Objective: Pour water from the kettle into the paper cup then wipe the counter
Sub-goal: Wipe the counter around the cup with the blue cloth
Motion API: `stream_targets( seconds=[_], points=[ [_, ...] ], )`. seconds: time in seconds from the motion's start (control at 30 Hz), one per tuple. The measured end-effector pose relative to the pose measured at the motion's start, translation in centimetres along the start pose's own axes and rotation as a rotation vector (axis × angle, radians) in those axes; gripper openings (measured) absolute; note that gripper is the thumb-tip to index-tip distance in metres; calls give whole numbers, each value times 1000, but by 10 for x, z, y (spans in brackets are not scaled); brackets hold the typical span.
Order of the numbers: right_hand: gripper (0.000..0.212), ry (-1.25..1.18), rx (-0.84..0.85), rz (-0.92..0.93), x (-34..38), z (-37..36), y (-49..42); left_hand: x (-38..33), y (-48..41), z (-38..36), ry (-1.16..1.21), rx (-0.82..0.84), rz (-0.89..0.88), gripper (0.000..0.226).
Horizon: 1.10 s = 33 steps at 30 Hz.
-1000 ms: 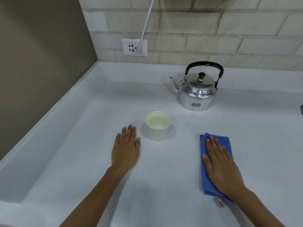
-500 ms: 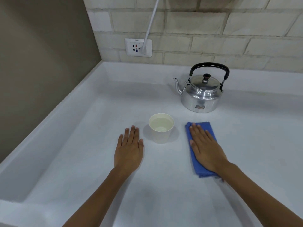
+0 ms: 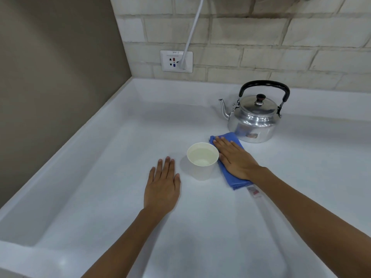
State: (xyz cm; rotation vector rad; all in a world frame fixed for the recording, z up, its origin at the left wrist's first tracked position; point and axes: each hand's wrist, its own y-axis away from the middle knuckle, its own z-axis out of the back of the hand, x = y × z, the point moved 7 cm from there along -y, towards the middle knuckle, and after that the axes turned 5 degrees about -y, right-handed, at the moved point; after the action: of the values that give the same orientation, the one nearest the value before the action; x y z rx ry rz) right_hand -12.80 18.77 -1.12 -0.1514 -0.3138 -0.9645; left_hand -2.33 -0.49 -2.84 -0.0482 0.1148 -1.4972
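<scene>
A white paper cup [image 3: 202, 172] holding water stands mid-counter. Behind it to the right sits a shiny metal kettle [image 3: 254, 121] with a black handle, its lid on and its spout pointing left. My right hand [image 3: 235, 159] lies flat on a folded blue cloth [image 3: 234, 182], pressing it onto the white counter [image 3: 112, 177] between cup and kettle; the thumb side is close against the cup's right rim. My left hand [image 3: 162, 185] rests palm down on the counter just left of the cup, fingers spread, holding nothing.
A raised white lip runs along the counter's left and back edges. On the tiled back wall is a power outlet [image 3: 176, 61] with a white cord [image 3: 193, 29] plugged in. A small label [image 3: 254, 192] trails from the cloth's near end.
My right hand has slid the blue cloth forward and leftward, from the near right of the counter up beside the cup and in front of the kettle. The left hand stayed put.
</scene>
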Motion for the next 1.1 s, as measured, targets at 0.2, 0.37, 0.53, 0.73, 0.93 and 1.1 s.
stream_targets(
  seconds=[0.2,0.37,0.53,0.73,0.93,1.1],
  points=[
    [48,-33,91,227,1,-3,38,0,0,-1,30,0,-1,53],
    [51,2,20,52,5,5,21,1,-1,0,14,-9,-1,53],
    [50,7,-19,105,11,-11,81,2,0,1,13,-14,-12,53],
    [49,-30,-63,-146,-62,17,100,2,0,0,31,7,-7,53],
    [52,68,-143,-390,-50,7,101,0,0,-1,9,15,-4,53],
    [52,61,-185,-339,26,-21,122,0,-2,-2,10,22,-2,53]
  ],
)
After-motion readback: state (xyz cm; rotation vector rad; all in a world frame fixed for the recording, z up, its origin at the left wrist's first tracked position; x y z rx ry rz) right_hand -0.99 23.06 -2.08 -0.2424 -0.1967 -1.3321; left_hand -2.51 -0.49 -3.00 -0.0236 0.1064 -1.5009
